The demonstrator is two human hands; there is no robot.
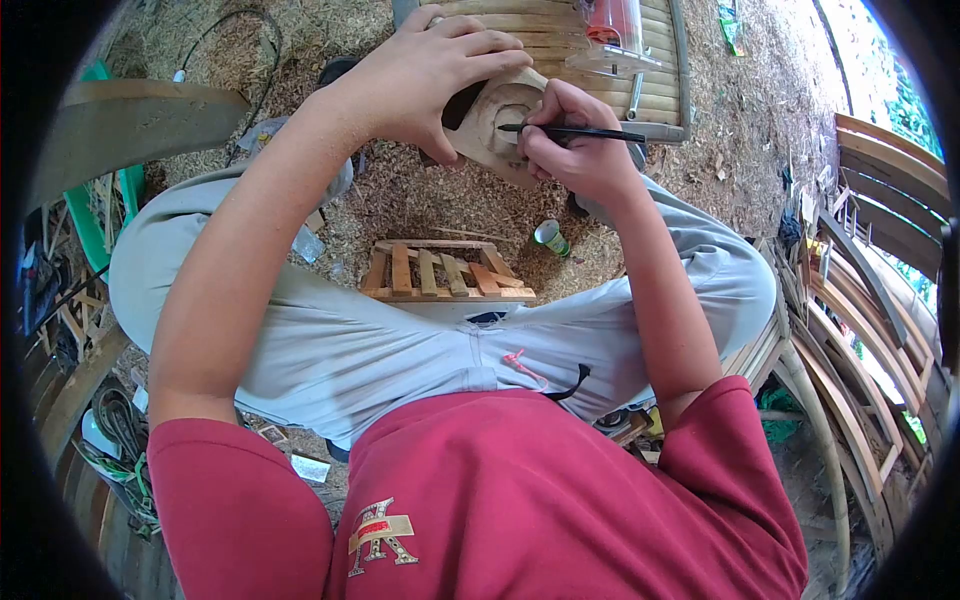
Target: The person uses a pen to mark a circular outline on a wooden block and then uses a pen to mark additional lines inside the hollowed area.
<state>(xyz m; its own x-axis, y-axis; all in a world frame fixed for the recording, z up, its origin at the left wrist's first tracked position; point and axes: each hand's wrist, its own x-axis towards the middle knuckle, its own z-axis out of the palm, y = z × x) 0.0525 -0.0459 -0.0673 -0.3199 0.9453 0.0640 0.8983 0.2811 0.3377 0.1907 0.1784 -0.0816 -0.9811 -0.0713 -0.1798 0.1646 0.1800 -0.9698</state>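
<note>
A pale carved wooden piece (484, 128) with a round hollow lies at the near edge of the bamboo-slat table. My left hand (440, 75) spans it from the left, fingers over the far side and thumb at the near side, gripping it. Between the thumb and fingers of my right hand (585, 150) is a slim black pencil or pen (615, 134), held nearly level. Its tip points left and meets the wood inside the hollow, or is very close to it. My right fingers hide part of the piece's right side.
The bamboo-slat table (540, 40) carries a clear and red plastic container (612, 25) and a wrench (636, 95). Below, a slatted wooden frame (445, 272) and a green can (551, 238) rest among wood shavings. Curved wooden pieces (850, 350) are stacked at right.
</note>
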